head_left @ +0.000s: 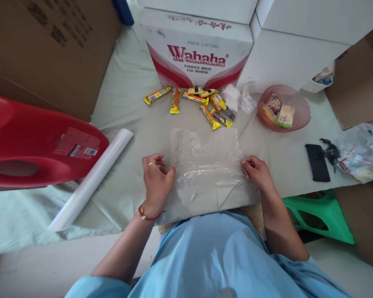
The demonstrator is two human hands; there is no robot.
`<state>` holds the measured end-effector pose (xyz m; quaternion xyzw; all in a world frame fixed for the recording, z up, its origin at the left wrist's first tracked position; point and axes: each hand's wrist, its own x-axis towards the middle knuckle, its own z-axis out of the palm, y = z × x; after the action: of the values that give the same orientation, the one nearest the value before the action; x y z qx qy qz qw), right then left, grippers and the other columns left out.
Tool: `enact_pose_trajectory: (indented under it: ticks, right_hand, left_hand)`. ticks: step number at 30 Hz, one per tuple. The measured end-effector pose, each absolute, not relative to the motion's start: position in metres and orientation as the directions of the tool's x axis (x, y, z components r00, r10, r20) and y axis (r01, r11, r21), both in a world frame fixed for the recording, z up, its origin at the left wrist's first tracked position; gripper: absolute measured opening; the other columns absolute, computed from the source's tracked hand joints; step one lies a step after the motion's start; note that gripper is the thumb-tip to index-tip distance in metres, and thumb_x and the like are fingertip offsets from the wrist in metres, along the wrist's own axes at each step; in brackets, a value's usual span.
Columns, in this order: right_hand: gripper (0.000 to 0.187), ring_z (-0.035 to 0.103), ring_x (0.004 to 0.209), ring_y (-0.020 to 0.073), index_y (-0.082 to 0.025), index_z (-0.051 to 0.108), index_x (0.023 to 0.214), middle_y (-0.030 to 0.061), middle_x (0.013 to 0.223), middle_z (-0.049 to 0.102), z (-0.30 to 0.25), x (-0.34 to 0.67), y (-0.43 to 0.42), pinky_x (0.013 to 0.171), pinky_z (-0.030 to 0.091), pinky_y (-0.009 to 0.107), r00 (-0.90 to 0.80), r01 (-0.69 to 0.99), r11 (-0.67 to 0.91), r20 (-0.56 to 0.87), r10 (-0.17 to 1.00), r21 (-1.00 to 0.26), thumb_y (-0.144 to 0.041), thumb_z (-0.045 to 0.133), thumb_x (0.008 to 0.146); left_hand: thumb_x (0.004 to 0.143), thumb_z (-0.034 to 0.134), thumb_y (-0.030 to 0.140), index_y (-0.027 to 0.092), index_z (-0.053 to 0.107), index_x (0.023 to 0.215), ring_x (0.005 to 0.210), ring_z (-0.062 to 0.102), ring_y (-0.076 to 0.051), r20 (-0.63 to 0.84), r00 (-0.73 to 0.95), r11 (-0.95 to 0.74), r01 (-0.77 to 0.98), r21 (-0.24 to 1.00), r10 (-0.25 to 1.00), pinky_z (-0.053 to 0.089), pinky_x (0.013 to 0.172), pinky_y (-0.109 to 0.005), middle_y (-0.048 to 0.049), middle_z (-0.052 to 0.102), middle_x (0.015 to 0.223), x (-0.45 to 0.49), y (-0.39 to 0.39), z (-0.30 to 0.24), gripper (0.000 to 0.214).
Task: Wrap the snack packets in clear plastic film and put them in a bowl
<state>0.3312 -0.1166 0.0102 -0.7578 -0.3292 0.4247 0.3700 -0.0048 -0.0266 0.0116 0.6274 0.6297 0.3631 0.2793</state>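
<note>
A clear, crinkled plastic sheet (208, 165) lies spread on the cloth-covered table in front of me. At its right edge my right hand (256, 171) is closed, thumb and fingertips pinching the film. My left hand (158, 178), with a ring and a red bracelet, is beside the left edge. Its fingers are loosely bent and the thumb stands apart from them, close to the film; whether it touches is unclear. Beyond the sheet lie several yellow-and-orange wrapped snack bars (194, 98) and crumpled white tissue (232, 97).
A Wahaha carton (199, 54) stands at the back. A pink bowl (303, 114) with packaged snacks sits back right, near a black phone (317, 162), keys (330, 152) and a plastic bag (362, 151). On the left are a white film roll (93, 178) and a red plastic object (43, 140).
</note>
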Motion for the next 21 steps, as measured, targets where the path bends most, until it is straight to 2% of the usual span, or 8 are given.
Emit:
enact_pose_trajectory:
  ticks: [2,3,6,10,14,16,19,21]
  right_hand:
    - [0.036,0.043,0.043,0.0120,-0.025,0.055,0.083,-0.0055,0.057,0.052,0.011,0.332,-0.118,0.040,0.032,0.026,0.430,0.201,-0.510,-0.392,0.813,-0.836,-0.059,0.068,0.079]
    - [0.037,0.042,0.043,0.0119,-0.025,0.056,0.083,-0.0054,0.057,0.052,0.012,0.332,-0.118,0.041,0.032,0.026,0.435,0.204,-0.513,-0.392,0.811,-0.834,-0.059,0.068,0.079]
    - [0.038,0.042,0.043,0.0117,-0.025,0.056,0.084,-0.0054,0.057,0.053,0.016,0.336,-0.120,0.042,0.032,0.026,0.451,0.215,-0.520,-0.388,0.804,-0.827,-0.060,0.067,0.078]
    - [0.039,0.042,0.046,0.0117,-0.023,0.058,0.084,-0.0058,0.057,0.052,0.023,0.348,-0.124,0.045,0.032,0.027,0.469,0.256,-0.500,-0.346,0.813,-0.828,-0.061,0.067,0.078]
    - [0.039,0.041,0.049,0.0124,-0.023,0.060,0.084,-0.0055,0.059,0.051,0.022,0.360,-0.129,0.048,0.032,0.027,0.492,0.273,-0.478,-0.305,0.815,-0.835,-0.060,0.067,0.078]
    - [0.037,0.045,0.053,0.0143,-0.023,0.062,0.084,-0.0031,0.062,0.055,0.020,0.366,-0.131,0.052,0.036,0.028,0.508,0.343,-0.473,-0.263,0.820,-0.812,-0.059,0.065,0.080]
    - [0.031,0.055,0.064,0.0193,-0.022,0.067,0.089,0.0042,0.076,0.065,0.023,0.372,-0.135,0.064,0.045,0.033,0.560,0.564,-0.463,-0.095,0.823,-0.684,-0.052,0.062,0.084]
    - [0.029,0.061,0.074,0.0235,-0.022,0.070,0.096,0.0096,0.090,0.069,0.034,0.368,-0.137,0.074,0.050,0.039,0.569,0.704,-0.426,0.092,0.817,-0.569,-0.047,0.058,0.090]
  left_hand:
    - [0.085,0.065,0.020,0.023,0.066,0.112,0.121,0.063,-0.029,0.281,0.167,-0.314,0.701,0.640,0.945,0.054,0.100,-0.049,-0.0118,0.065,0.126,-0.002,-0.028,0.014,0.027]
    - [0.090,0.060,0.019,0.025,0.070,0.111,0.131,0.059,-0.031,0.304,0.314,-0.435,0.704,0.562,0.899,0.047,0.111,-0.054,-0.0107,0.068,0.128,-0.001,-0.028,0.014,0.024]
    - [0.100,0.051,0.023,0.028,0.073,0.123,0.145,0.054,-0.030,0.171,0.620,-0.621,0.644,0.447,0.766,0.027,0.128,-0.061,-0.0087,0.072,0.136,-0.001,-0.023,0.010,0.032]
    - [0.103,0.052,0.046,0.026,0.055,0.155,0.155,0.044,-0.034,-0.021,0.723,-0.657,0.639,0.399,0.691,0.014,0.130,-0.068,-0.0137,0.051,0.165,-0.013,-0.008,-0.002,0.056]
    - [0.093,0.064,0.066,0.027,0.043,0.163,0.162,0.031,-0.037,-0.119,0.797,-0.717,0.588,0.374,0.592,0.004,0.131,-0.069,-0.0144,0.033,0.175,-0.024,0.002,-0.004,0.083]
    - [0.086,0.071,0.072,0.027,0.040,0.165,0.164,0.023,-0.039,-0.150,0.804,-0.721,0.584,0.373,0.575,0.001,0.131,-0.069,-0.0151,0.027,0.177,-0.026,0.004,-0.001,0.096]
    - [0.083,0.073,0.072,0.026,0.038,0.166,0.166,0.016,-0.039,-0.169,0.807,-0.703,0.580,0.412,0.566,0.002,0.131,-0.069,-0.0157,0.022,0.178,-0.028,0.005,0.004,0.101]
    - [0.089,0.068,0.067,0.026,0.042,0.164,0.166,0.016,-0.038,-0.145,0.805,-0.678,0.568,0.467,0.575,0.005,0.131,-0.068,-0.0147,0.024,0.178,-0.030,0.006,0.005,0.089]
